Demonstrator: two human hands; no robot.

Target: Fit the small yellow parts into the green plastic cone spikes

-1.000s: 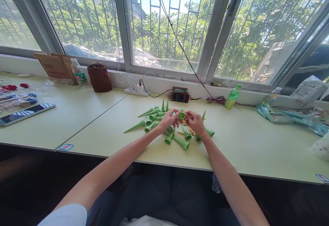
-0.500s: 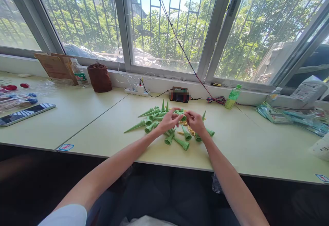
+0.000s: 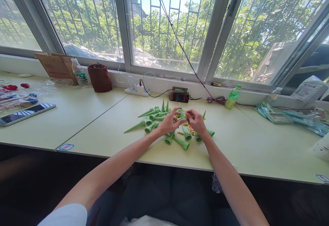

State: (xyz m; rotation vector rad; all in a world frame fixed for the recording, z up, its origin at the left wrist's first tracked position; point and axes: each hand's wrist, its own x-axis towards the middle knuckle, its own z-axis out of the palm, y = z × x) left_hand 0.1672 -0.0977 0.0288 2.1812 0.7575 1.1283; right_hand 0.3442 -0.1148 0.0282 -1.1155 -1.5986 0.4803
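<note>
My left hand (image 3: 170,120) holds a green plastic watering spike (image 3: 182,114) between thumb and fingers, its tip pointing away from me. Close against its right side, my right hand (image 3: 195,120) is closed in a pinch; whatever is between those fingertips is too small to make out. Around both hands lie several more green spikes, such as a long one (image 3: 135,126) at the left and one (image 3: 182,143) nearest the table edge. Small yellow plastic pieces (image 3: 190,130) are scattered under and between my hands, partly hidden by them.
On the pale table (image 3: 102,130) stand a black device (image 3: 179,96), a power strip (image 3: 136,91), a brown pouch (image 3: 99,77) and a green-labelled bottle (image 3: 233,97). A phone (image 3: 27,114) lies far left. Plastic-wrapped packets (image 3: 285,113) lie at the right.
The green spike between my hands has turned from its open end facing me to a more lengthwise pose. My left fingers have spread a little; both arms stay almost in place.
</note>
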